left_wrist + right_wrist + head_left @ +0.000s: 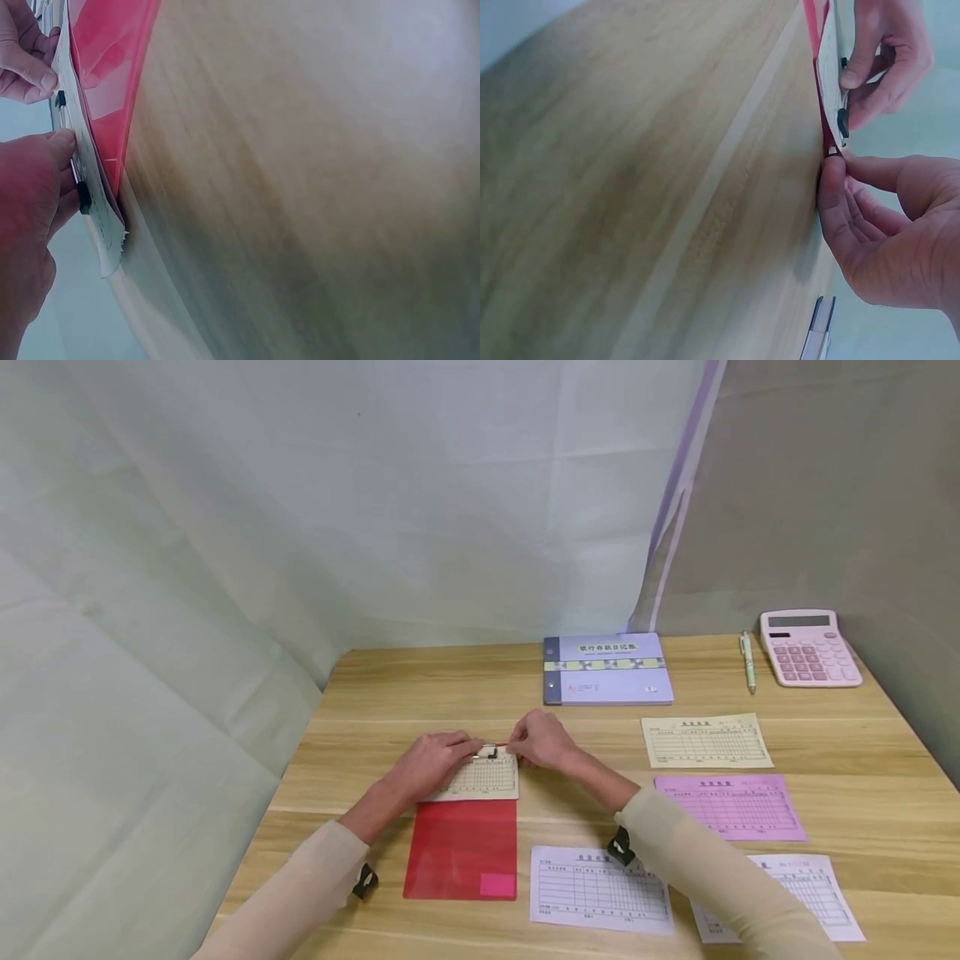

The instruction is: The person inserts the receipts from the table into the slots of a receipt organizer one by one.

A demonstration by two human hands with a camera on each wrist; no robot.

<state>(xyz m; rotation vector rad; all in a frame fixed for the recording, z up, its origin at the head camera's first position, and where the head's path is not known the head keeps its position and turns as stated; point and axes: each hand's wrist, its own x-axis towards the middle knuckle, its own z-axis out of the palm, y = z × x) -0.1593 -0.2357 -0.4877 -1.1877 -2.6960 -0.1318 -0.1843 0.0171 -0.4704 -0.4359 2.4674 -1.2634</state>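
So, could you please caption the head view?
Left hand and right hand work at a cream form atop a red folder.

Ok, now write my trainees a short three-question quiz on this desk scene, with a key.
1. Multiple choice. In the head view, where is the pen? A) on the ledger; B) just left of the calculator; C) under the ledger.
2. True or false: the left hand touches the black-ended metal fastener.
3. Count: how many loose printed slips lie to the right of the red folder?

Key: 1. B; 2. True; 3. Four.
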